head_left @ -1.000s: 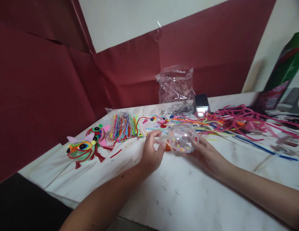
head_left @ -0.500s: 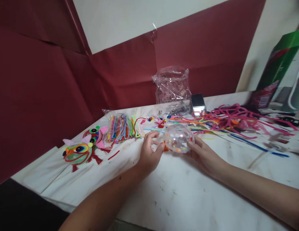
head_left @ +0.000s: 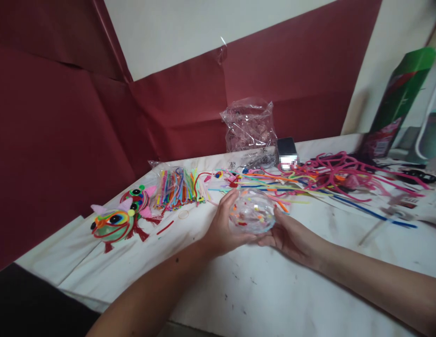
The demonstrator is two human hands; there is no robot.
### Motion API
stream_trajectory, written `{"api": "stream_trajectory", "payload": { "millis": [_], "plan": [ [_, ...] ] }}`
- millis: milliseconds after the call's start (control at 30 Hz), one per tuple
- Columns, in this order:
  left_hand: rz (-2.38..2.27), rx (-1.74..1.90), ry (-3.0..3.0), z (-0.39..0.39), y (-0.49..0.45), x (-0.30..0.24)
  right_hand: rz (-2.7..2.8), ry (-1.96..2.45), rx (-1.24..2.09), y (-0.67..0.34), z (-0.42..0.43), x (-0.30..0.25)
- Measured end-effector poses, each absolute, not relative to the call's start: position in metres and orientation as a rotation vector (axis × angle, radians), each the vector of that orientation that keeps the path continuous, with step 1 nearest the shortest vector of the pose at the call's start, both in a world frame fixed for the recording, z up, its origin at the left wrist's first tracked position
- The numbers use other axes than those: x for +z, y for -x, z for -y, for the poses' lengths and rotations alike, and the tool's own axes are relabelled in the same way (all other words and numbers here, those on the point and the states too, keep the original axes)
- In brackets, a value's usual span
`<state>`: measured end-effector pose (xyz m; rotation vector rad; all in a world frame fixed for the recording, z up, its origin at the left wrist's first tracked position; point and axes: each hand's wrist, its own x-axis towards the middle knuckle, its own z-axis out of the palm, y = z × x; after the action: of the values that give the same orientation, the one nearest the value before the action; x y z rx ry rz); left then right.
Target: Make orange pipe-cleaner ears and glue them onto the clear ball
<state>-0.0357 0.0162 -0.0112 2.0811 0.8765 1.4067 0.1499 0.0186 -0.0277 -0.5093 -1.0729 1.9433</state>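
Note:
I hold a clear plastic ball [head_left: 252, 211] with small coloured bits inside, just above the white table [head_left: 291, 290]. My left hand [head_left: 221, 227] cups its left side and underside, fingers curled round it. My right hand [head_left: 286, 234] supports it from below and from the right, fingers closed against it. Behind the ball lies a spread of loose coloured pipe cleaners [head_left: 274, 180].
Two decorated fish-like balls with big eyes [head_left: 114, 222] lie at the left. A bag of coloured pipe cleaners [head_left: 177, 185] sits behind them. A clear crumpled bag [head_left: 249, 124] and a small black box [head_left: 287, 147] stand by the red wall. Pink pipe cleaners [head_left: 344, 168] and a green box [head_left: 396, 103] are at the right.
The ball has come nearer and slightly lower. My left hand, earlier open beside it, now cups it; my right hand has slid under it.

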Motion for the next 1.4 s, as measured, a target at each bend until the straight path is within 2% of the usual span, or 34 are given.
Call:
{"api": "stream_trajectory", "payload": {
  "millis": [167, 433, 600, 833, 1067, 1400],
  "plan": [
    [-0.740, 1.322, -1.688, -0.025, 0.039, -0.013, 1.235, 0.496, 1.839, -0.151, -0.021, -0.029],
    [-0.706, 1.331, -1.473, -0.034, 0.042, -0.011, 1.316, 0.702, 1.647, -0.150, -0.022, -0.024],
    [-0.724, 1.286, -1.410, -0.037, 0.044, -0.013, 1.414, 0.917, 1.313, -0.152, -0.025, -0.024],
    [-0.805, 1.158, -1.569, -0.033, 0.042, -0.016, 1.618, 0.857, 0.887, -0.156, -0.031, -0.033],
    [-1.081, 1.160, -2.189, -0.018, 0.037, -0.012, 1.757, 0.767, 0.900, -0.157, -0.031, -0.038],
    [-1.097, 1.207, -2.252, -0.020, 0.040, -0.019, 1.781, 0.708, 0.829, -0.159, -0.033, -0.045]
  ]
}}
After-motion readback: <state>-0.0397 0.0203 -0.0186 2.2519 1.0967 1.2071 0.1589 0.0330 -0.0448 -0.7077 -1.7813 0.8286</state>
